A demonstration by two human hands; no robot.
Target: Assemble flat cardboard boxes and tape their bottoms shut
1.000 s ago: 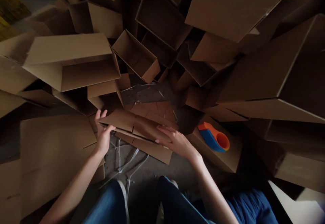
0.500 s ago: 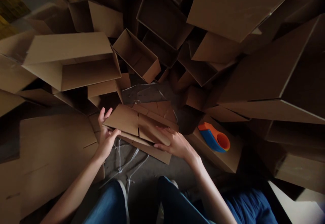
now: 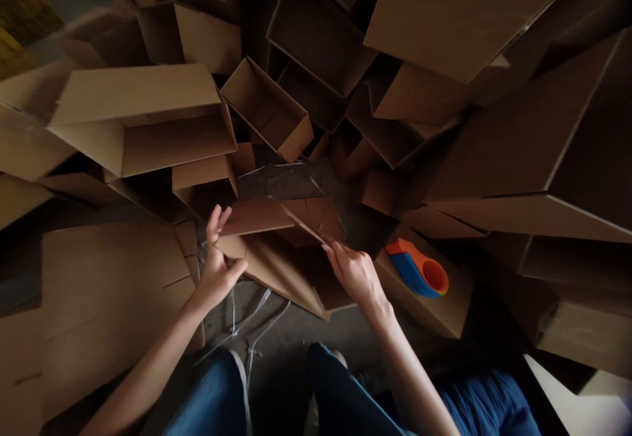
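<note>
A small brown cardboard box [image 3: 281, 268] stands partly unfolded before my knees, its dark inside showing. At its right end, my right hand [image 3: 358, 274] pinches the edge of a raised flap [image 3: 306, 225]. My left hand [image 3: 222, 258] is at the opposite end, thumb and fingers spread apart around the corner. Whether its palm touches the cardboard I cannot tell. Beneath and behind the box lie flat folded cartons [image 3: 320, 209] on the floor.
An orange and blue tape dispenser [image 3: 417, 268] lies on a closed carton [image 3: 454, 311] at the right. Open boxes [image 3: 178, 149] are heaped ahead and on both sides. A large flat cardboard sheet [image 3: 113, 311] is at the left. Loose white straps [image 3: 254, 330] trail over the floor [image 3: 281, 337].
The flattened box has opened up and its inside now shows. My right hand has gone from lying on the panel to pinching a lifted flap. My left hand's fingers have spread.
</note>
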